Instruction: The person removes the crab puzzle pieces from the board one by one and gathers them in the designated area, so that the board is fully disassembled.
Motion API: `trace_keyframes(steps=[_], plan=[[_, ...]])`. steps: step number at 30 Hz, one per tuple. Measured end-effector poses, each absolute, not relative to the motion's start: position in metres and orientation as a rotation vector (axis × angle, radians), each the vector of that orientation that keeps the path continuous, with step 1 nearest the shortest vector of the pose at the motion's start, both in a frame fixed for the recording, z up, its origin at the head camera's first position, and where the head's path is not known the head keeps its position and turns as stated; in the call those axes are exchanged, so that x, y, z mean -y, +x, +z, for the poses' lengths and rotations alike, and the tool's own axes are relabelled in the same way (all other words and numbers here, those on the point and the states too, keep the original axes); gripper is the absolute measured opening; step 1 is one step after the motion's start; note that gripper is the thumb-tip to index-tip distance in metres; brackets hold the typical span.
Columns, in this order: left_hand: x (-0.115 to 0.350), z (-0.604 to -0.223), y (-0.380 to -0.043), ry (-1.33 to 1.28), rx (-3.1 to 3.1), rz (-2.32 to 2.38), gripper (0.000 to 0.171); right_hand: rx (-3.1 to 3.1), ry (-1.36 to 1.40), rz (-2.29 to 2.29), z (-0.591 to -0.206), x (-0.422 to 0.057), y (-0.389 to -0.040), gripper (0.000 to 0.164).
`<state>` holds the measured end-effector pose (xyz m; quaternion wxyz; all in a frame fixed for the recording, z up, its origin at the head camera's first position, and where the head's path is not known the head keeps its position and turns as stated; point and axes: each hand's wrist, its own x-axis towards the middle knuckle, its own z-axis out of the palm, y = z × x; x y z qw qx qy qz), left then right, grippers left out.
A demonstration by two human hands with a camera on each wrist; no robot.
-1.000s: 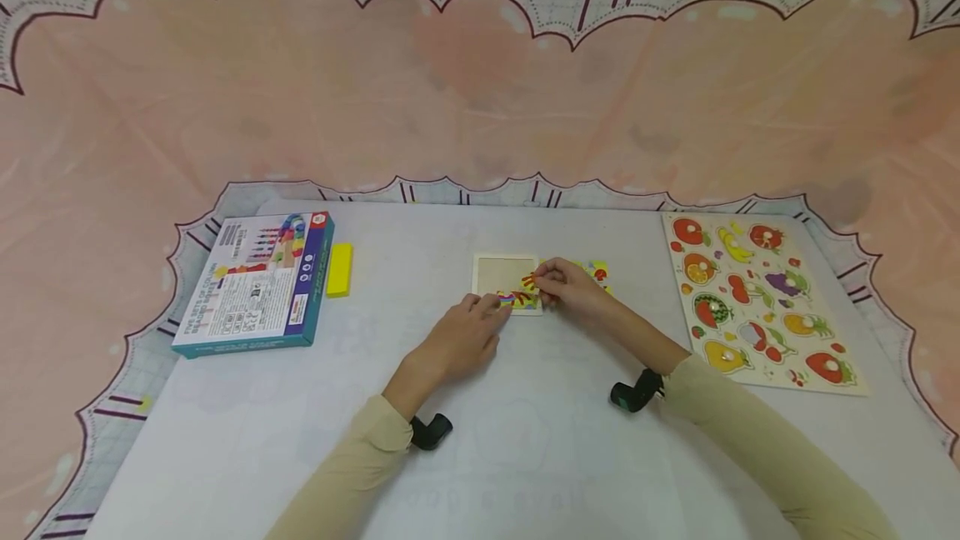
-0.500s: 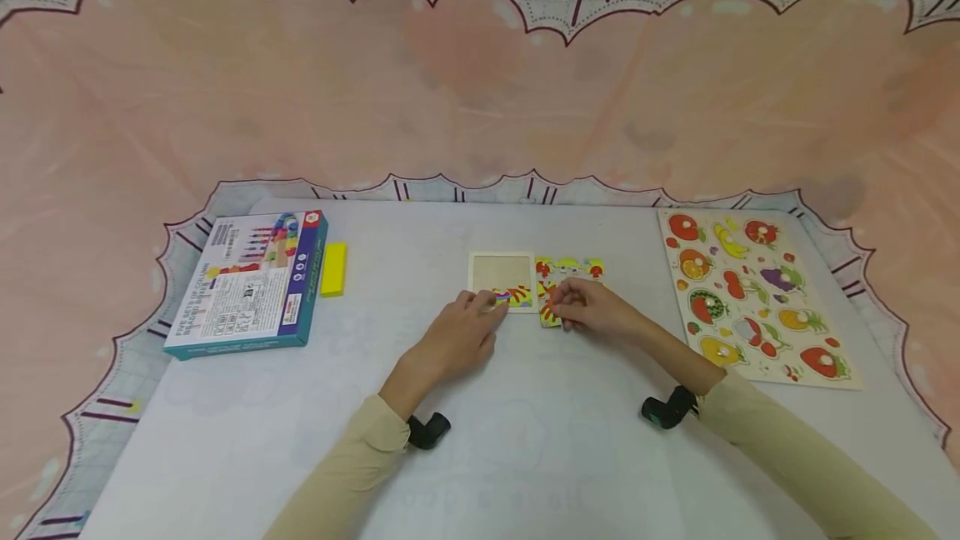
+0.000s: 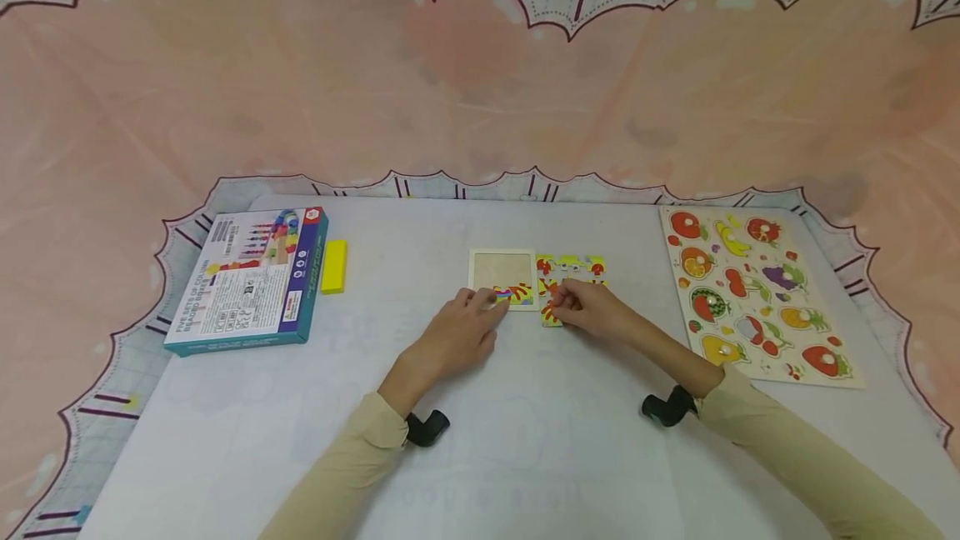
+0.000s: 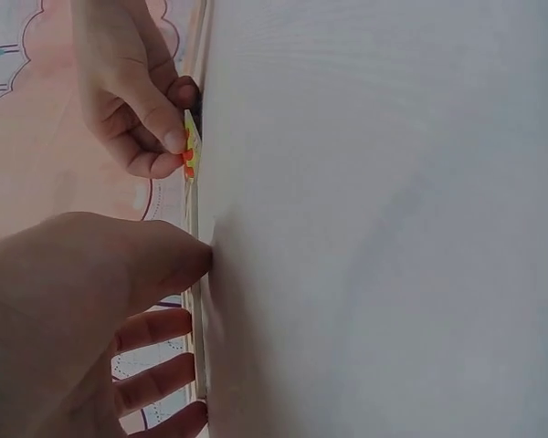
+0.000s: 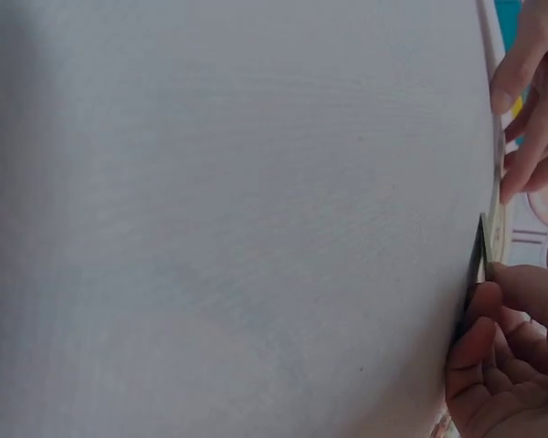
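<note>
A small square puzzle tray (image 3: 499, 267) lies mid-table, its bare wooden base showing; a yellow and red puzzle piece (image 3: 516, 297) sits along its near side. My left hand (image 3: 457, 332) rests at the tray's near left corner, fingers extended against the edge. Just right of the tray, my right hand (image 3: 594, 307) pinches another yellow and red puzzle piece (image 3: 550, 315) between thumb and fingers. In the left wrist view that piece (image 4: 191, 151) stands tilted. More patterned pieces (image 3: 570, 264) lie behind the right hand, partly covered by it.
On the left lies a white and teal box (image 3: 243, 286), with a yellow block (image 3: 334, 267) beside it. A fruit-picture board (image 3: 757, 298) lies at the right. All stand on a white-covered table (image 3: 525, 440), a patterned peach cloth (image 3: 480, 107) behind.
My right hand has moved from the tray's right edge rightward and slightly nearer, to the piece beside the tray. The left hand stays at the tray's corner.
</note>
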<state>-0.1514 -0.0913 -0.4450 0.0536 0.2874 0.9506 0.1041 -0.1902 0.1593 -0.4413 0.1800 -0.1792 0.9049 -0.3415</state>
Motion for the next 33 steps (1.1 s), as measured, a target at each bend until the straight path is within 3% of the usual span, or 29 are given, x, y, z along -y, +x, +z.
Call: trace_keyframes(steps=[15,33], plan=[[0.097,-0.448,-0.151,0.897,-2.868,0.351,0.048,-2.575,-0.554,-0.947,-0.444,-0.158,-0.196,0.006],[0.1,-0.445,-0.145,0.831,-2.773,0.406,0.051,-2.56,-0.492,-1.073,-0.438,-0.131,-0.209,0.015]])
